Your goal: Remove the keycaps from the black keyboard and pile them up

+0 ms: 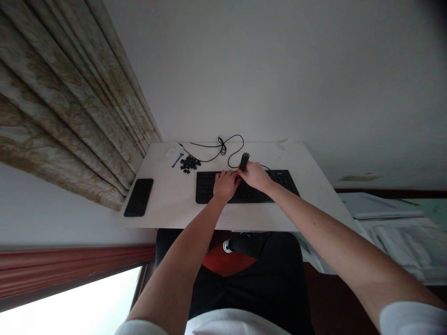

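- Black plastic keyboard (205, 187) lies flat on the white surface (174, 197), beneath both hands; with nothing visible fixing it there, a sideways push could slide it.
- Right hand (254, 176): its fingers are clamped on a dark, brush-like tool (245, 161), frayed end up. A slack hold might let it tip; its lower end is hidden, and too much force there could harm whatever it meets.
- Left hand (225, 186): its fingers bend down over the keyboard, just beside the right hand. Whether they pinch anything, I cannot tell. Working this close, the hands could knock each other.
- Small black pieces (190, 163) sit loose beyond the keyboard's left end, near a blue tool (178, 160); a careless sweep leftward could scatter them.
- Thin cable (222, 148) passes close by that heap, so a tug on it might drag pieces along.
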The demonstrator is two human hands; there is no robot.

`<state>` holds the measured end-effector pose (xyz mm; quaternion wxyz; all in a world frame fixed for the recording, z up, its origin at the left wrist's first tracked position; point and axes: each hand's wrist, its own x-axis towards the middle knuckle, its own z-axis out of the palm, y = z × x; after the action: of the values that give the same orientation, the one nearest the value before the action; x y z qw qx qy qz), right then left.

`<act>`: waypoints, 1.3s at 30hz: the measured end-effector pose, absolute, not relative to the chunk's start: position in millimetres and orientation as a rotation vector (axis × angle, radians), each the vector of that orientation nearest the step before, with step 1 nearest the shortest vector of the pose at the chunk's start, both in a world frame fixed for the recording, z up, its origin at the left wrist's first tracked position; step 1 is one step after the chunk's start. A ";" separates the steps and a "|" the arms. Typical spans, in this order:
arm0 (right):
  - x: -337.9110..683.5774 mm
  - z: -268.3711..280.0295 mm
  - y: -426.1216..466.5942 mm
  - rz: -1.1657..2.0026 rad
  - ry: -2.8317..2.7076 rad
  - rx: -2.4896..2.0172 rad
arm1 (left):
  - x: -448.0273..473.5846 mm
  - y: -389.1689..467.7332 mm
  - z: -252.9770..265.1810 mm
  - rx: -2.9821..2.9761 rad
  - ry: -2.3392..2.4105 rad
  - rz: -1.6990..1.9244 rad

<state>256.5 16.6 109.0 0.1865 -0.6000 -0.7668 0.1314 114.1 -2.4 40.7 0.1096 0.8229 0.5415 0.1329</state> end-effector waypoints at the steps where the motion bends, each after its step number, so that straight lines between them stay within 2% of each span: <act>1: 254.5 119.3 21.7 0.350 -2.133 -1.692 | 113.9 -2.5 40.2 2.418 1.586 0.404; 5: 247.9 165.1 44.5 0.276 -2.155 -1.672 | 112.0 -3.3 38.7 2.404 1.565 0.477; 8: 252.8 177.5 47.9 0.340 -2.144 -1.683 | 111.3 -3.1 38.4 2.374 1.565 0.492; 19: 279.6 89.6 13.3 0.633 -1.744 -1.732 | 114.0 -0.2 36.4 2.307 1.578 0.545; 28: 276.1 79.3 12.4 0.626 -1.778 -1.678 | 115.0 1.0 35.8 2.149 1.653 0.661; 39: 271.1 81.5 10.2 0.501 -2.037 -1.607 | 113.3 0.4 36.1 2.322 1.602 0.535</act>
<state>271.1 10.2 81.5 0.2468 -0.5892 -0.7471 0.1837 113.3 0.4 36.1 0.1346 0.8014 0.5528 0.1845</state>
